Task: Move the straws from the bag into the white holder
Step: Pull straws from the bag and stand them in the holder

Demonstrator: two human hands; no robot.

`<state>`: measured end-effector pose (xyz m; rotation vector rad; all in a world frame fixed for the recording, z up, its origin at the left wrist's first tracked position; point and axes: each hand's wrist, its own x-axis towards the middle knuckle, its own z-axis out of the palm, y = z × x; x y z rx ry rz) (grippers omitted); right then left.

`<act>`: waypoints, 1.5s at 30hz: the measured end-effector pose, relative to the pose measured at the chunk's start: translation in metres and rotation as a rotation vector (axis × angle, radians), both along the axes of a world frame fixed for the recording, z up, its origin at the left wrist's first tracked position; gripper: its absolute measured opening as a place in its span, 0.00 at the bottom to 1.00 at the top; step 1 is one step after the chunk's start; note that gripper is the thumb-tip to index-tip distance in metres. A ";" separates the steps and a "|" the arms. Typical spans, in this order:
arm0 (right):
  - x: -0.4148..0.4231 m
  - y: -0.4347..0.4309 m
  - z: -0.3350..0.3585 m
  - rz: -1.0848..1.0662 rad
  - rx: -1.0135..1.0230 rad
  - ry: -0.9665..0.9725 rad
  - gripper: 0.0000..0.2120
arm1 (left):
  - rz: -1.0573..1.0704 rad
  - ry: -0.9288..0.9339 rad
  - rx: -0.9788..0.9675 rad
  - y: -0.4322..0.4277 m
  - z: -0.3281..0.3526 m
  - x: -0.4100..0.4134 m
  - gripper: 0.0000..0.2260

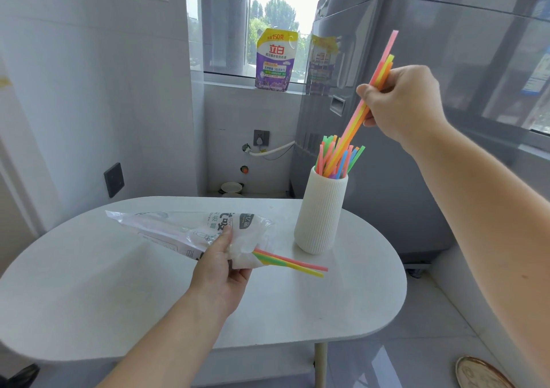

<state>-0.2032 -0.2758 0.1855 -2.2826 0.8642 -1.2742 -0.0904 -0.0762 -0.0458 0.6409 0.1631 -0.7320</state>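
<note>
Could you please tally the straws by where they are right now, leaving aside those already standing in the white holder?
Straws in the right hand, lower ends entering the white holder: 3 (pink, yellow, orange)
Straws sticking out of the bag held by the left hand: 3 (pink, green, yellow)
Total: 6

Home laundry corner; washing machine (416, 119), detergent pouch (275, 60)
</note>
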 end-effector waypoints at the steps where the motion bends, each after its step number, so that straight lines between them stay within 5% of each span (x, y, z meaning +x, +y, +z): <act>1: 0.003 -0.001 -0.002 0.003 0.008 0.021 0.12 | -0.002 -0.001 0.000 0.000 0.000 0.000 0.15; 12: 0.031 -0.005 -0.053 -0.041 0.032 0.353 0.17 | -0.011 0.008 0.009 0.002 0.001 0.001 0.12; 17: 0.032 -0.004 -0.059 0.002 -0.101 0.225 0.41 | -0.010 0.010 0.012 0.002 0.001 0.002 0.11; 21: 0.035 -0.010 -0.063 0.005 -0.227 0.302 0.31 | -0.020 0.013 0.009 0.002 0.001 0.002 0.11; 25: 0.035 -0.009 -0.067 0.037 -0.259 0.228 0.42 | -0.025 0.009 0.010 0.002 0.002 0.002 0.08; 30: 0.033 -0.013 -0.073 -0.034 -0.390 0.426 0.14 | -0.022 0.013 0.012 0.003 0.001 0.003 0.09; 34: 0.027 -0.010 -0.084 -0.032 -0.382 0.583 0.17 | -0.024 0.000 0.016 0.002 0.000 0.003 0.09; 39: 0.013 0.016 -0.087 -0.016 -0.375 0.307 0.18 | -0.012 -0.023 0.017 0.003 -0.001 0.005 0.12; 42: 0.000 0.046 -0.102 0.040 -0.184 0.224 0.13 | 0.022 -0.035 0.009 0.003 0.000 0.007 0.15; 45: -0.012 0.075 -0.129 0.170 0.220 0.473 0.21 | 0.061 -0.059 -0.006 0.003 0.003 0.010 0.16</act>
